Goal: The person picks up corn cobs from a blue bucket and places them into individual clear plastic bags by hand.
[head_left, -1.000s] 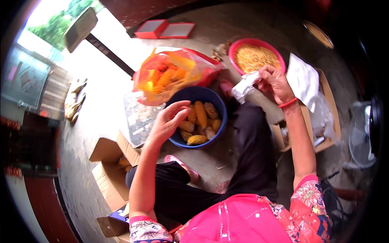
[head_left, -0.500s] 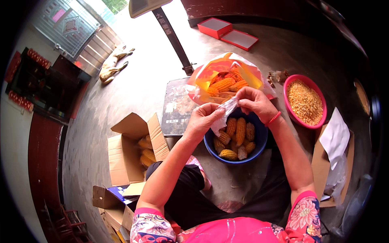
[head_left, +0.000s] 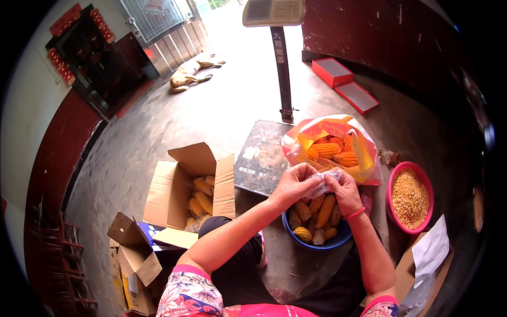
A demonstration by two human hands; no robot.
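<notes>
My left hand (head_left: pixel 296 185) and my right hand (head_left: pixel 343 190) are together, fingers pinched on a crumpled, thin whitish plastic bag (head_left: pixel 322 185). Beneath them a blue tub (head_left: pixel 317 244) holds several corn cobs (head_left: pixel 322 211), some yellow and some paler. Just beyond my hands an open red-and-yellow bag (head_left: pixel 369 156) is filled with orange cobs (head_left: pixel 327 149). A pink basin (head_left: pixel 430 185) of loose kernels (head_left: pixel 409 203) is to the right of the tub. A worn dark platform scale (head_left: pixel 259 148) lies left of the orange cobs' bag.
An open cardboard box (head_left: pixel 163 193) of cobs and more cartons (head_left: pixel 132 253) stand at my left. Cardboard with white sheets (head_left: pixel 428 248) lies at my right. Beyond are the scale's post (head_left: pixel 280 74), red boxes (head_left: pixel 332 74), a lying dog (head_left: pixel 187 74) and an open gate (head_left: pixel 150 16).
My hands were apart, with the whitish plastic in my right hand; they have met and both now hold it. The view has tilted up, showing more of the doorway.
</notes>
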